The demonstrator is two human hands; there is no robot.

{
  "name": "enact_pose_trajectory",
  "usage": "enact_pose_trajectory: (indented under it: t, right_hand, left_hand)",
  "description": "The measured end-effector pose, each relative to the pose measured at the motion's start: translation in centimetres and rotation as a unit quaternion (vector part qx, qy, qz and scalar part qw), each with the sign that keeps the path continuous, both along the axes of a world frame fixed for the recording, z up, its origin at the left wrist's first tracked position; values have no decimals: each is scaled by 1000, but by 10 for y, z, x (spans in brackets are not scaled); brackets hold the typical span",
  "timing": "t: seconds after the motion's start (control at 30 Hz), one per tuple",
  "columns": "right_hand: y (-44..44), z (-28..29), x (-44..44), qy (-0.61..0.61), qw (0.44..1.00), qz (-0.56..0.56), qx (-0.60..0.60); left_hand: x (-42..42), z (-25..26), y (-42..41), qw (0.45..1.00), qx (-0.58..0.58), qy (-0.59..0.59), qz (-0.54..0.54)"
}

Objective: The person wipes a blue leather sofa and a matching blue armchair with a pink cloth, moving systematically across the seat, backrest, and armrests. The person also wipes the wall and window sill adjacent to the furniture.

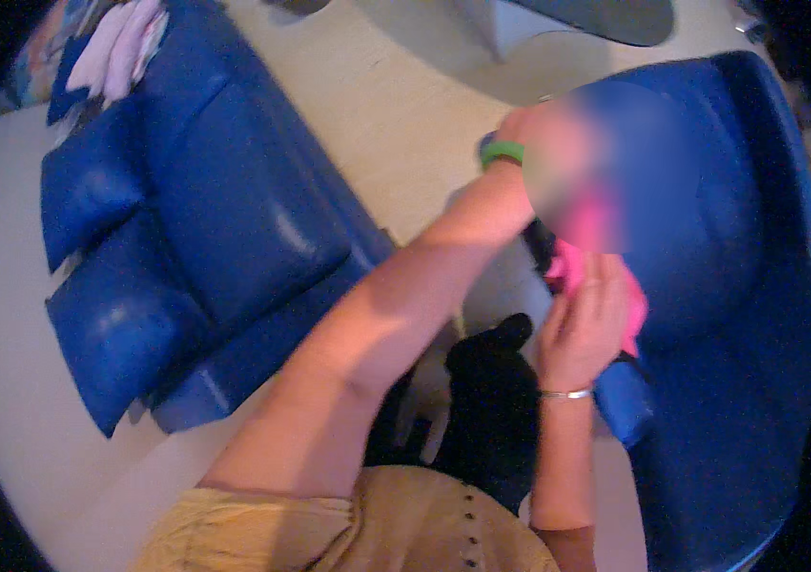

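Note:
My left hand (545,139) reaches over the front of a blue armchair (705,286), with a green band at its wrist. A blurred patch hides most of its fingers and whatever they touch. Nearer to me, my right hand (586,322), with a silver bracelet, lies against a bright pink cloth-like item (635,309). Its fingers are close together over the pink surface; whether they grip it is unclear. The pink item runs up into the blurred patch. Just below my right hand is a blue item (623,404), its kind unclear.
A blue sofa (233,193) with loose cushions (94,196) stands on the left, with pale pink cloths (115,46) at its far end. A dark round-edged tabletop (613,18) is at the top. Pale floor (348,107) lies between the sofa and armchair.

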State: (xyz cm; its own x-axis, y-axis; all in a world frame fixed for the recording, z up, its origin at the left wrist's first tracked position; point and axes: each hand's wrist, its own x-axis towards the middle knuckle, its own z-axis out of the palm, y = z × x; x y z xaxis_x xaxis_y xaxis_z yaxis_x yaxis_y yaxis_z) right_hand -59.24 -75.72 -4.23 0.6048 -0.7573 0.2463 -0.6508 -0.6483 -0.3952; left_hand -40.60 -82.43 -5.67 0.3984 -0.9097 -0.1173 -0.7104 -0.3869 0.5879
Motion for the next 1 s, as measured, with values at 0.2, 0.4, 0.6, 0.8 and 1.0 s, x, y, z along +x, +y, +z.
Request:
enact_pose_trajectory:
  t: [0.2,0.4,0.6,0.8,1.0]
  right_hand:
    - [3,30,18,-136,978,67,143]
    - [57,95,72,-267,819,-39,507]
    - [100,69,133,-262,815,13,518]
    - [129,-7,191,-119,872,311,359]
    - [179,-173,258,-242,805,279,464]
  left_hand:
    - [-6,4,72,969,-197,95,110]
    - [6,90,231,987,-51,-51,141]
    - [38,121,391,932,157,-47,323]
    - [56,-21,353,847,-44,-189,495]
    - [128,-82,331,834,116,-317,437]
